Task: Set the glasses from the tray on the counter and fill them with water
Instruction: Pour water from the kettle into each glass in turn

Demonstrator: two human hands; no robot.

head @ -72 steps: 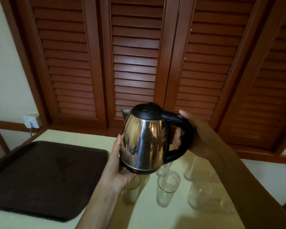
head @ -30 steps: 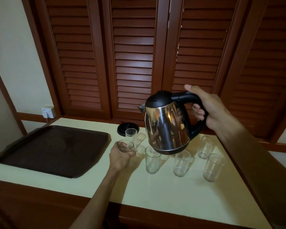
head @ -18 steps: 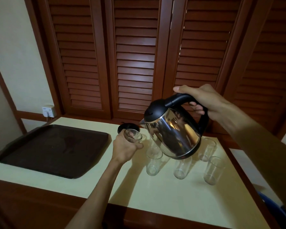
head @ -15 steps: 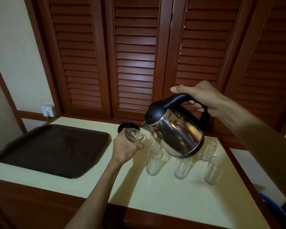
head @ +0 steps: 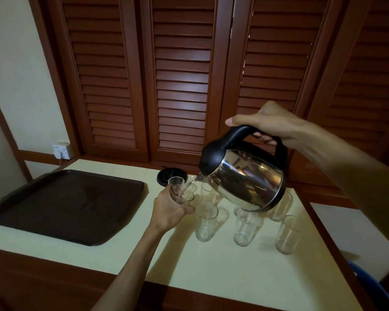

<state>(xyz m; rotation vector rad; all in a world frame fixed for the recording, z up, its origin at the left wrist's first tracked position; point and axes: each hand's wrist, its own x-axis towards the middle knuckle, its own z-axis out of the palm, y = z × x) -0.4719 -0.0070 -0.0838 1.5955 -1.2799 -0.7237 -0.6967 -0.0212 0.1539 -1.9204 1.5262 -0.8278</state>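
Observation:
My right hand (head: 265,124) grips the black handle of a steel kettle (head: 245,178), tilted with its spout down to the left. A thin stream of water runs from the spout into a clear glass (head: 180,194) that my left hand (head: 166,209) holds, lifted and tilted, above the cream counter (head: 211,272). Several empty clear glasses stand on the counter under and around the kettle, among them one at front left (head: 206,221), one in the middle (head: 245,227) and one at front right (head: 288,234). Another glass (head: 176,181) stands behind my left hand.
A dark brown tray (head: 65,203) lies bare on the counter's left half. A black round kettle base (head: 171,176) sits at the back by the louvred wooden doors (head: 180,75). A wall socket (head: 62,151) is at the back left. Something blue (head: 368,290) shows at the lower right.
The kettle has tipped further toward the left and water now flows from its spout into the glass. My left hand has raised the glass to meet the spout.

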